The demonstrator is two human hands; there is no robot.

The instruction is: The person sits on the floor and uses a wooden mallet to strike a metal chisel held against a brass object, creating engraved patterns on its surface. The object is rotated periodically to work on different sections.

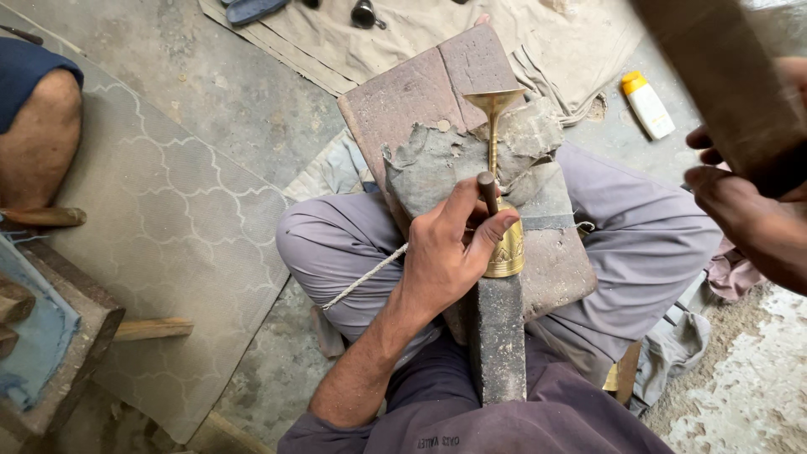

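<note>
Brass goblet [503,220] lies at frame centre on a worn brick slab [420,101] across our lap, foot pointing to the top. Our left hand [450,252] pinches a dark punch [487,192] against the goblet's cup. Our right hand [740,206], at the right edge, is clenched around a blurred wooden mallet [723,80]. A yellow-capped bottle [647,104] lies upper right.

A white bottle with a yellow cap [647,104] lay on the concrete floor [210,84] beside a beige cloth [403,29]; a dark, possibly metal, object [364,13] rested on it. A patterned mat [168,227] lay left.
</note>
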